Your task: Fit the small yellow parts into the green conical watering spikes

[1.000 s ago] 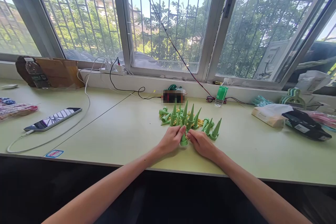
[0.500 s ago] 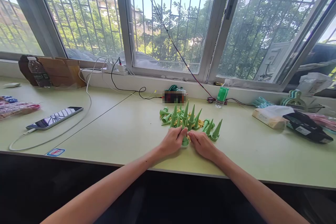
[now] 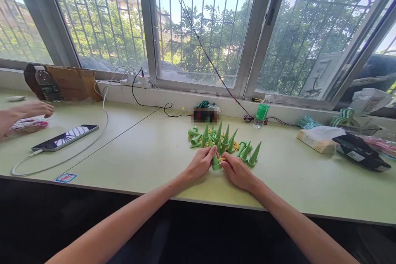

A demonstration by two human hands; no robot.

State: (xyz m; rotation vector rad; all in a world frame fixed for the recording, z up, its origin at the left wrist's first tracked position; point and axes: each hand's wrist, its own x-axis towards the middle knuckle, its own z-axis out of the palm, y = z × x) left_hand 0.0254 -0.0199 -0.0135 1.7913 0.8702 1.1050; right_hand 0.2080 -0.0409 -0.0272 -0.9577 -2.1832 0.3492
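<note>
– While both hands sit at the middle of the bench [image 3: 148, 148], which one has the cone [image 3: 215, 161]?

– Both. The left hand [image 3: 200, 165] wraps it from the left, fingers [image 3: 211, 153] curled shut round its upper part. The right hand [image 3: 237, 170] meets it from the right, fingers [image 3: 227, 159] bent tight against the wide base.

– Is the cone upright?

– Nearly; its tip leans a little to the far left and its base is down at the bench. A small yellow bit [image 3: 221, 159] shows between the base and the right thumb; whether it is gripped I cannot tell.

– And where does it sit among the rest?

– At the near edge of the pile [image 3: 224, 137] of green cones, just beyond the knuckles. Some stand with tips up, others lie on their sides at the far left of the heap, with more yellow bits scattered among them.

– Anything else nearby?

– A green-labelled bottle [image 3: 261, 113] stands far right of the pile, by the window sill. A phone [image 3: 65, 136] lies well to the left, on a white cable [image 3: 58, 161]. At the left edge another person's hand [image 3: 29, 110] rests on a pink packet [image 3: 26, 126]. To the right lie a tissue pack [image 3: 318, 139] and a black pouch [image 3: 359, 152].
</note>
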